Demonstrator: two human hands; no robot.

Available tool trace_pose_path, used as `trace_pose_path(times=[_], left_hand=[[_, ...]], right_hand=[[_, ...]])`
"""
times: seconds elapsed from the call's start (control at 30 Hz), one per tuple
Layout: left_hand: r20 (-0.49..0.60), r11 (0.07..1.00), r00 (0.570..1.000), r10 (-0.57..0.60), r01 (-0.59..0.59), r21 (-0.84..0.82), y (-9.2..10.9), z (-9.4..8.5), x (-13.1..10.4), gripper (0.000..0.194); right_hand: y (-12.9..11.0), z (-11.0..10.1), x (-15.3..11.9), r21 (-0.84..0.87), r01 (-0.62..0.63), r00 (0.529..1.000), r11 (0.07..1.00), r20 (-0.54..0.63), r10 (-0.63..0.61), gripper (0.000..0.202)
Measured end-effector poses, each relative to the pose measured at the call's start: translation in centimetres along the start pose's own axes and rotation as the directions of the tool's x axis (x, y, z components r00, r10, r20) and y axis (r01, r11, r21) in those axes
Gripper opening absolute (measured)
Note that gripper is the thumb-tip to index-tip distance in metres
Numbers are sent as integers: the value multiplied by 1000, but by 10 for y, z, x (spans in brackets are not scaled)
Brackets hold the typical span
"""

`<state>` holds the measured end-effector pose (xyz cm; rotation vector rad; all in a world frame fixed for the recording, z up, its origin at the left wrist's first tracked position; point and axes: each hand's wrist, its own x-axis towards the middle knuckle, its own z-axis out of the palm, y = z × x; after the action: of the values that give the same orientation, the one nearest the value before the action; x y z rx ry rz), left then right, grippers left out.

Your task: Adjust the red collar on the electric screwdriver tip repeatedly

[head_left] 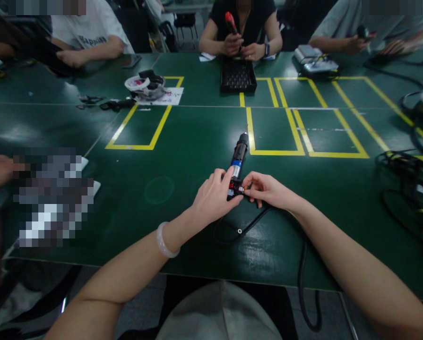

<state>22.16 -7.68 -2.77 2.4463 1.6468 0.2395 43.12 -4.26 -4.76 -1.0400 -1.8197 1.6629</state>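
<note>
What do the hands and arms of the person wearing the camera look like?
The left hand and right hand wear no gloves. No sleeve covers either forearm. A smooth, pale whitish bangle circles the left wrist; the right wrist looks bare.

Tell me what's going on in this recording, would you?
The person's left hand steadies a dark cylindrical tool above the green table, its near end showing small red parts. The right hand has its fingertips at that end; whether they grip anything there is too small to tell. A black cable loops on the table just below the hands. Across the table, a co-worker holds a red-topped tool near a black tray.
</note>
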Motion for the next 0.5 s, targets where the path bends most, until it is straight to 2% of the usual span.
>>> trace_pose_path(times=[0.2, 0.4, 0.5], left_hand=[[-8, 1000, 1000, 8, -8, 5, 0, 0, -1, 73], [-18, 1000, 1000, -3, 4, 31, 0, 0, 0, 74], [-22, 999, 1000, -2, 3, 48, 1, 1, 1, 75]], right_hand=[[-1, -1, 0, -90, -15, 1000, 996, 20, 17, 23], [-3, 2, -1, -201, 74, 994, 977, -70, -90, 17], [-1, 4, 0, -163, 51, 996, 985, -61, -62, 17]])
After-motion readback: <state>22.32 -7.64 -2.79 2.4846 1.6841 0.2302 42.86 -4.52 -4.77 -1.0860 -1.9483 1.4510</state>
